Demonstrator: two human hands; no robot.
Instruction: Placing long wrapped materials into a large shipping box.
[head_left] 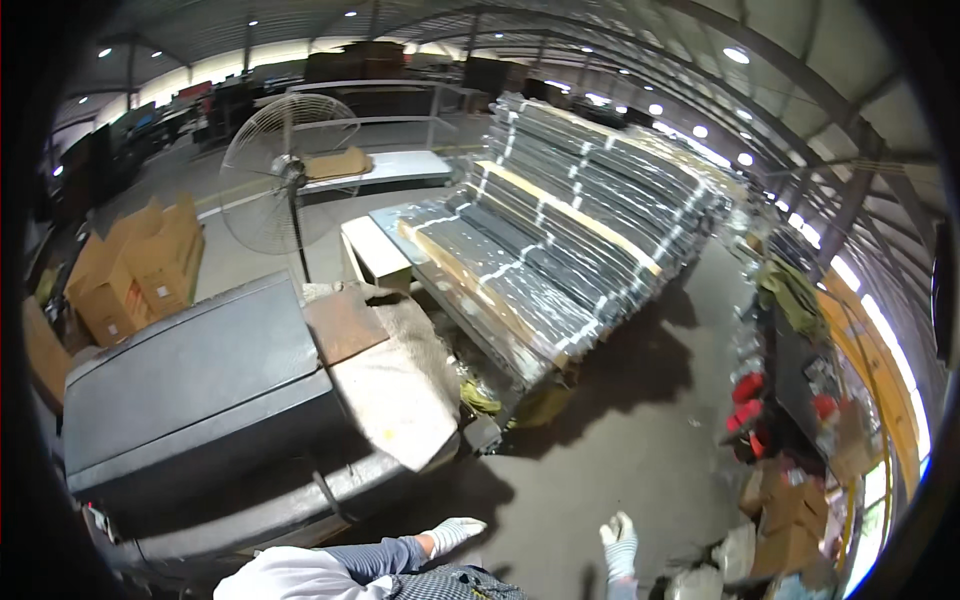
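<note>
**Gloved hands low, dark steel counter just ahead**

I see both hands at the lower edge, empty. My left hand (452, 533), in a white knit glove, hangs loosely curled with its grip closed on nothing, just below the long dark grey metal counter (190, 375). My right hand (619, 545), in a striped glove, is raised over the concrete floor (620, 440), fingers spread apart. I judge a careful approach best. The counter looks flat, dusty and heavy; a beige cloth sheet (395, 385) drapes its right end.
</note>
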